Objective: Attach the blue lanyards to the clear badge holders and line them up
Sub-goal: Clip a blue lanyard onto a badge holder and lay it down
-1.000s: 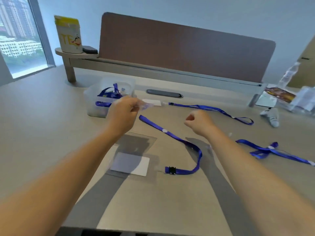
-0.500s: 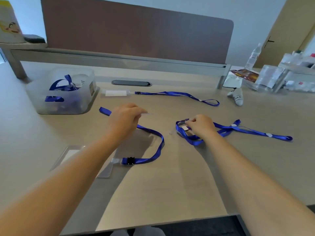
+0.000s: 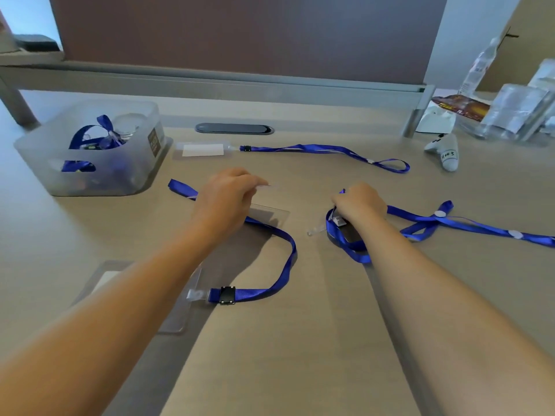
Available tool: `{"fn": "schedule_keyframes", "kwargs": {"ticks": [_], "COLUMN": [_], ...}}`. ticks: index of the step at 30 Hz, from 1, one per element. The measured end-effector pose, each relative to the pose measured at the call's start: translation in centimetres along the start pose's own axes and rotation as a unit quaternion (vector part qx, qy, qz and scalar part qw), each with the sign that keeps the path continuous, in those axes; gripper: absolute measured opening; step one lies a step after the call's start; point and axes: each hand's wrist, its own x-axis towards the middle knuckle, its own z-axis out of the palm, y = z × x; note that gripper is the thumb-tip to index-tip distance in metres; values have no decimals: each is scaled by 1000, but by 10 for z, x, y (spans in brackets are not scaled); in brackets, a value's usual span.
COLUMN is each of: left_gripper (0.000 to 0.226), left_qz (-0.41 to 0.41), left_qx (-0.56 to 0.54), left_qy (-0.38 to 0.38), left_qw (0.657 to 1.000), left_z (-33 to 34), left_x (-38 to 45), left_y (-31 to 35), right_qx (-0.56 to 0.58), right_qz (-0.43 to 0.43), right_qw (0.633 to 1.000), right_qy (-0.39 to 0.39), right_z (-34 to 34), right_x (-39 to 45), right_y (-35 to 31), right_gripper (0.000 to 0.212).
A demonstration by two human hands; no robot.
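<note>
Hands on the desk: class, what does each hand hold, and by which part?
The left hand pinches a clear badge holder by its top edge. The right hand grips a blue lanyard near its clip end.

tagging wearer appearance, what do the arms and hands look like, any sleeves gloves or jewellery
Both forearms are bare up to the frame edge, with no sleeves in view. The left hand and right hand wear no gloves. No watch, band or ring shows on either wrist or on the visible fingers.
</note>
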Motion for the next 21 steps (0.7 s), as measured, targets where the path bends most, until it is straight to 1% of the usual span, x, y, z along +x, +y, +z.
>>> {"fn": "schedule_keyframes", "kwargs": {"ticks": [2,4,5,7,9,11,13,15,18,21], "left_gripper": [27,26,26,27,28,29,29,30,31,31], "left_qz": [16,31,34,30,12,-10,-35,-67,-125,-163], "left_qx": [-5,-13,-13,-17,-43,-71,-91,-118,-193,-266], "left_qy": [20,38,44,55,66,70,70,74,86,96], "left_qw": [1000,999,998,998,997,995,993,988,969,945], "left_z": [-4,-8,-10,-14,-19,-24,-30,-36,-43,-52], "left_x": [-1,-2,-2,-4,-6,-9,-12,-16,-23,-30], "left_y": [1,3,5,9,14,20,26,30,37,43], "right_qx": [81,200,267,385,439,438,412,386,334,334], "right_qz": [-60,-104,-113,-120,-131,-142,-153,-166,-201,-218], "right_qw": [994,973,956,915,887,884,893,900,913,911], "right_qy": [33,44,37,-12,-60,-85,-101,-120,-120,-108], "right_z": [-3,-13,-19,-31,-42,-49,-54,-58,-59,-57], "right_x": [-1,-9,-15,-28,-42,-56,-69,-81,-100,-113], "right_y": [1,-1,-2,-7,-14,-19,-23,-29,-37,-43], "right_gripper": [37,36,32,22,11,13,14,21,26,30]}}
